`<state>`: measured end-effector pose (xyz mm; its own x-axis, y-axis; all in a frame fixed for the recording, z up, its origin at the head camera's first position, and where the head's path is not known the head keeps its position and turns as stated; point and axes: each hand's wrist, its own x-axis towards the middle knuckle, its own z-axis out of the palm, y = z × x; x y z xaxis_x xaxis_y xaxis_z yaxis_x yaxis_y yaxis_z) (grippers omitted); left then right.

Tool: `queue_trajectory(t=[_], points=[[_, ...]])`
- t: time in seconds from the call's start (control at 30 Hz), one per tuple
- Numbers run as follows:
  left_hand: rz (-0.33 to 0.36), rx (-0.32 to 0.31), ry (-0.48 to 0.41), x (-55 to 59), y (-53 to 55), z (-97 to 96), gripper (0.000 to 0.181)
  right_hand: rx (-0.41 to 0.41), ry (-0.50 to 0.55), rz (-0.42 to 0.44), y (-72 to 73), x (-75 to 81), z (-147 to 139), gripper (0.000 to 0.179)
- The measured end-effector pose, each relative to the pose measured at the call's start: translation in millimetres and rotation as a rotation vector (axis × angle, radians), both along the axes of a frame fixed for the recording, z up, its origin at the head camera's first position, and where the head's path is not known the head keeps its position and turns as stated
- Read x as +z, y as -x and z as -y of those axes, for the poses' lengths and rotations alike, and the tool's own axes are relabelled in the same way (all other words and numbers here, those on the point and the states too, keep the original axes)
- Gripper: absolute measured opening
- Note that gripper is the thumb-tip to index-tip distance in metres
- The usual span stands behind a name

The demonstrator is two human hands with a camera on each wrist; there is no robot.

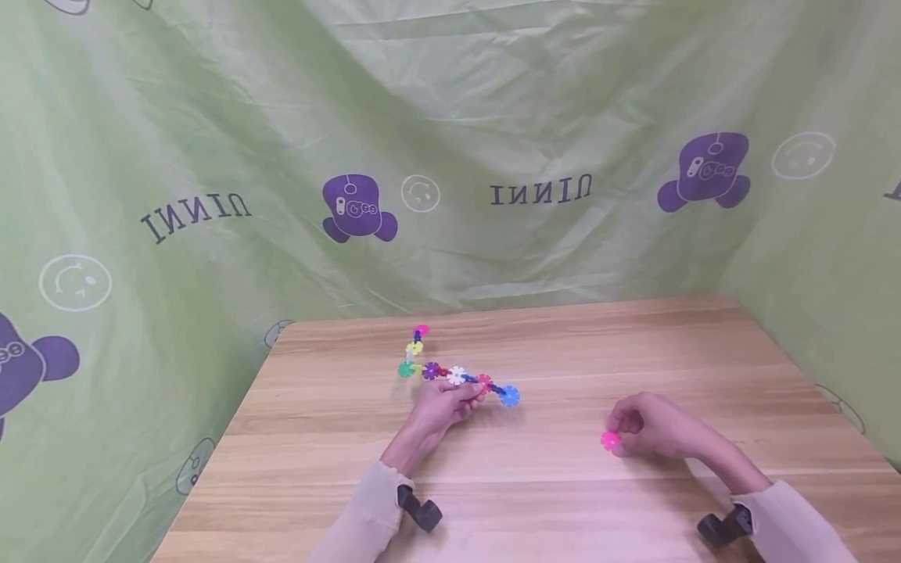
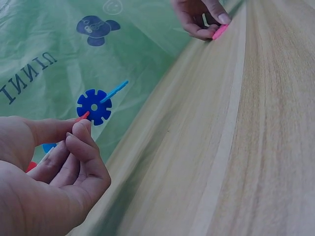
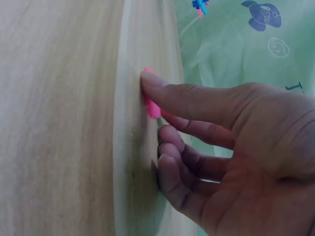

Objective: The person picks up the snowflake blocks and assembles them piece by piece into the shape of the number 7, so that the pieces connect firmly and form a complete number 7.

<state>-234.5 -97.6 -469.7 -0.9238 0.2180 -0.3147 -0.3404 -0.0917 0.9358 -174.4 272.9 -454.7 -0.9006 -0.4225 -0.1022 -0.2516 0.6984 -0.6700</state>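
Observation:
A chain of colourful notched plastic discs, snowflake-shaped building pieces, stretches over the left middle of the table in the head view. My left hand (image 1: 442, 405) pinches its red disc (image 1: 483, 383) between thumb and forefinger. Beyond that grip, a dark blue disc (image 2: 94, 107) and a light blue disc (image 1: 510, 396) form the chain's right end. A green disc (image 1: 406, 369) marks its bend, and a pink disc (image 1: 421, 330) its far end. Away to the right, my right hand (image 1: 655, 426) pinches a separate pink disc (image 3: 153, 106) by its edge, close to the tabletop.
The wooden table (image 1: 535, 485) carries all of this. Behind and beside it hangs a green curtain (image 1: 450, 102) with purple figures and lettering. A black wrist mount (image 1: 420, 510) sits on the left sleeve, and another mount (image 1: 725, 528) on the right.

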Motion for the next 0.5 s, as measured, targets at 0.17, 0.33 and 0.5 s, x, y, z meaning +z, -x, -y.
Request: queue_trajectory(t=[0.17, 0.33, 0.5], points=[[-0.007, 0.001, 0.000, 0.4, -0.2, -0.2, 0.023, 0.047, 0.011, -0.019, 1.2, 3.5, 6.4, 0.022], [-0.002, 0.003, 0.005, 0.3, -1.4, 0.2, 0.022, 0.044, 0.031, -0.074, 1.7, 3.8, 20.8, 0.023], [0.001, 0.010, 0.009, 0.6, -1.6, 0.9, 0.022, -0.020, 0.062, -0.117, 5.1, 3.1, 39.3, 0.022]])
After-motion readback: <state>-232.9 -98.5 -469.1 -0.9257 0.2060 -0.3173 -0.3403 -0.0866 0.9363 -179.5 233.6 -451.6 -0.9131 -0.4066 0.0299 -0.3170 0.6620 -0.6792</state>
